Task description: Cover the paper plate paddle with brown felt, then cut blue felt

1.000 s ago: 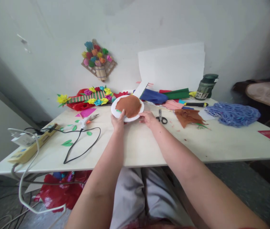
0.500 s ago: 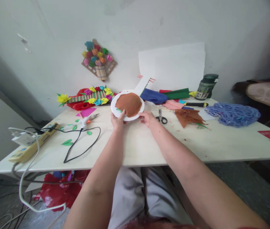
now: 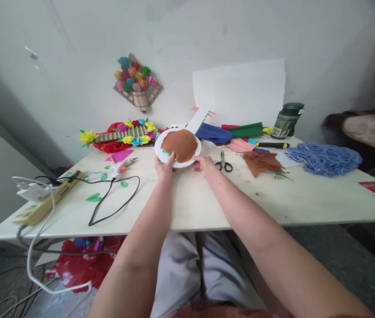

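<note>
A white round plate (image 3: 159,151) covered with a brown felt disc (image 3: 180,144) is tilted up off the table, with a white strip (image 3: 197,120) rising from its far edge. My left hand (image 3: 164,167) grips the plate's near left rim, thumb on top. My right hand (image 3: 204,165) holds the near right rim with its fingertips. Small green bits show at the plate's left edge.
Black scissors (image 3: 223,164), brown felt scraps (image 3: 261,162) and a blue netted bundle (image 3: 323,158) lie to the right. A glue gun (image 3: 122,166) with black cord, green paper leaves (image 3: 93,198) and a power strip (image 3: 43,203) lie left. Paper flower crafts (image 3: 124,134), coloured sheets and a dark bottle (image 3: 286,120) stand behind.
The plate has tilted and shifted slightly right in my hands; the white strip behind it has risen a little. Both hands keep their hold.
</note>
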`<state>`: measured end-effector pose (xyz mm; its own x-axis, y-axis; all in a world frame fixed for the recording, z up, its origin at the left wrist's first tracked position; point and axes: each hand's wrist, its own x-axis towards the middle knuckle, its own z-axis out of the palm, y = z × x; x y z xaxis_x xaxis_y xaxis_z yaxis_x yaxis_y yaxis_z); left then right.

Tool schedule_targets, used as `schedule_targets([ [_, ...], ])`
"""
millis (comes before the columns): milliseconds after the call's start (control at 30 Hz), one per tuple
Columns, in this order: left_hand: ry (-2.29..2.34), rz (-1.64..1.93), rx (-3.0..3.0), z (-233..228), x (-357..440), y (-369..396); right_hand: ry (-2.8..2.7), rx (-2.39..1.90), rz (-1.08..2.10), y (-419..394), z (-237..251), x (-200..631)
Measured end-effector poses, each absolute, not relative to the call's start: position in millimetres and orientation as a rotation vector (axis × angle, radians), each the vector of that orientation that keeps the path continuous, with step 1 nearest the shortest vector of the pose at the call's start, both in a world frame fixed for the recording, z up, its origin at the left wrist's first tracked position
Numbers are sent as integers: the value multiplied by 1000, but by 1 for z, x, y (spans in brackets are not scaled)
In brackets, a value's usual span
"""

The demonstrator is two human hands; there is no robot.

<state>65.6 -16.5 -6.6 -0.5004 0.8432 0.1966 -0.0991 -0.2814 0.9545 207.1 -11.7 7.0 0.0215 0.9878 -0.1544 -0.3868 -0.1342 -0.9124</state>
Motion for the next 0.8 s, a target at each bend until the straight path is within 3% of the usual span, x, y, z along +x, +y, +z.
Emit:
schedule_targets([
  [333, 1347, 1859, 921, -12, 59, -9, -955, -890, 1638, -9, 6, 221],
  [800, 1313, 1844, 977, -11, 60, -12, -927, -1079, 1499, -11, 9, 215],
])
